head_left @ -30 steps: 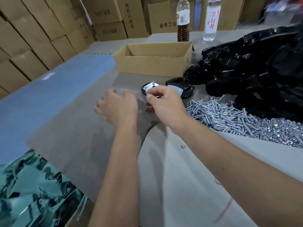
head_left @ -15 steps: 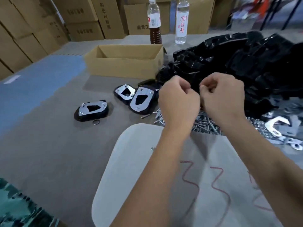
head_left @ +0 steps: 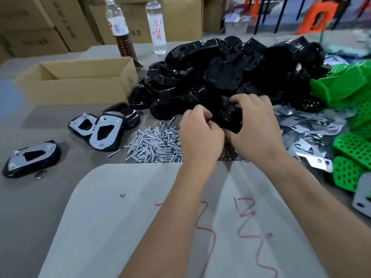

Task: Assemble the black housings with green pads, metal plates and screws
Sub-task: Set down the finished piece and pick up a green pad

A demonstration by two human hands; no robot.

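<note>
A big heap of black housings (head_left: 220,69) fills the table's far middle. My right hand (head_left: 255,125) grips a black housing (head_left: 228,117) at the heap's near edge. My left hand (head_left: 198,133) has its fingers curled against the same housing from the left. Below my hands lies a pile of silver screws (head_left: 154,145). Metal plates (head_left: 305,125) are strewn to the right, with green pads (head_left: 353,145) beyond them. Three assembled housings with plates lie at the left: one alone (head_left: 30,157) and two leaning together (head_left: 104,131).
An open cardboard box (head_left: 76,85) stands at the back left, with two bottles (head_left: 158,27) behind it. A light board with red scribbles (head_left: 160,217) lies under my forearms. Stacked cartons line the back. A small washer (head_left: 41,174) lies by the lone assembled housing.
Both hands have moved forward from above the screw pile to the heap of black housings and taken hold of one. The view has shifted right, bringing the green pads and metal plates into sight.
</note>
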